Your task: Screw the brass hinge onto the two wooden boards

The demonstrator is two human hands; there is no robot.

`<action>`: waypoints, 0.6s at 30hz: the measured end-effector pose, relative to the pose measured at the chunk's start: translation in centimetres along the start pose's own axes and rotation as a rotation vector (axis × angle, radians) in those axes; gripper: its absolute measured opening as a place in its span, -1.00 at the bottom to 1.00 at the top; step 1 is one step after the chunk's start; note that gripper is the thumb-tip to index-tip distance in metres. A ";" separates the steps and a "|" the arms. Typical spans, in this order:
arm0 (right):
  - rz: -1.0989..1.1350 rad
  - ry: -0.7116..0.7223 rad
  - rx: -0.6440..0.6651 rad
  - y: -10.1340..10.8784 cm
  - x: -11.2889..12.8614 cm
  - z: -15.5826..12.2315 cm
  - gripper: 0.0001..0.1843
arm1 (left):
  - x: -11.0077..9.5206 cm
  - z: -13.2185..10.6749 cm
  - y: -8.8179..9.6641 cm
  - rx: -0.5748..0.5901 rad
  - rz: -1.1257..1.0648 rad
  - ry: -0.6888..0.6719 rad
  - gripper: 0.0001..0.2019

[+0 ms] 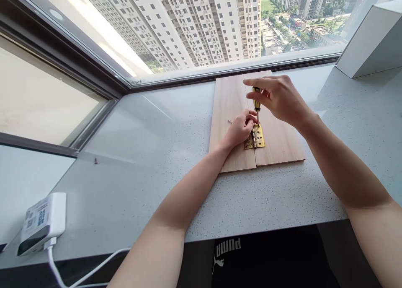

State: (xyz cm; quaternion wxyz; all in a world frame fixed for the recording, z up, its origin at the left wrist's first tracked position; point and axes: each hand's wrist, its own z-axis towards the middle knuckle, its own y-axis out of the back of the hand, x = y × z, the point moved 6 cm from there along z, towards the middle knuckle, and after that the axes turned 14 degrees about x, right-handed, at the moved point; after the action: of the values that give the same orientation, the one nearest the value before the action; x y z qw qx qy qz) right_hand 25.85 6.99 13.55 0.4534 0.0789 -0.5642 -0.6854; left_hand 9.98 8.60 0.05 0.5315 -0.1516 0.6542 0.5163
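Observation:
My right hand (272, 93) grips the yellow and black handle of a screwdriver (256, 104), which stands upright with its tip down at the upper edge of a brass hinge (259, 137). The hinge lies opened flat across the seam between two pale wooden boards (282, 147). Over the hinge's left leaf rests my left hand (241, 126), its fingers closed together beside the screwdriver's shaft. What those fingers pinch, if anything, is hidden. Just left of that hand, a small screw (230, 121) lies on the left board.
The boards lie on a speckled grey-white counter (132, 195) against a window frame (176, 83). Another small screw (96, 161) is on the counter at left. A white box-shaped device (47, 221) with a cable (56, 271) sits front left, a white box (370, 40) back right.

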 end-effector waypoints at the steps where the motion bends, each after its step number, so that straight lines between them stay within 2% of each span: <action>1: -0.025 -0.026 -0.024 0.0 -0.1 0.0 -0.72 | 0.0 0.0 0.0 0.002 0.003 0.006 -0.73; 2: -0.058 -0.053 -0.046 -0.1 -0.1 0.0 -0.74 | -0.1 -0.1 0.0 0.002 0.007 0.015 -0.72; 4: -0.131 -0.104 -0.063 -0.3 0.0 -0.1 -0.66 | -0.1 -0.2 0.0 0.001 0.018 0.028 -0.72; 7: -0.179 -0.135 -0.038 -0.5 0.3 -0.4 -0.62 | -0.2 -0.1 0.0 -0.003 0.023 0.026 -0.74; 10: -0.132 -0.090 0.006 -0.6 0.8 -0.7 -0.61 | -0.2 0.0 0.0 -0.008 0.010 0.020 -0.75; 14: -0.002 -0.011 0.088 -0.9 0.9 -0.6 -0.50 | -0.2 0.1 0.0 -0.012 -0.013 0.003 -0.76; 16: -0.002 -0.014 0.085 -0.9 0.6 -0.4 -0.52 | -0.2 0.2 -0.1 -0.009 -0.015 0.001 -0.76; 18: -0.035 -0.053 0.028 -0.6 0.1 -0.3 -0.63 | -0.2 0.1 -0.1 -0.012 -0.008 0.008 -0.75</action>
State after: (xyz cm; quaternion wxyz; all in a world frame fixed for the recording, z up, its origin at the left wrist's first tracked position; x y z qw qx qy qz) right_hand 25.66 6.73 12.96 0.4253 0.0769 -0.5842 -0.6870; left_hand 10.17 8.62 0.16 0.5297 -0.1595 0.6527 0.5176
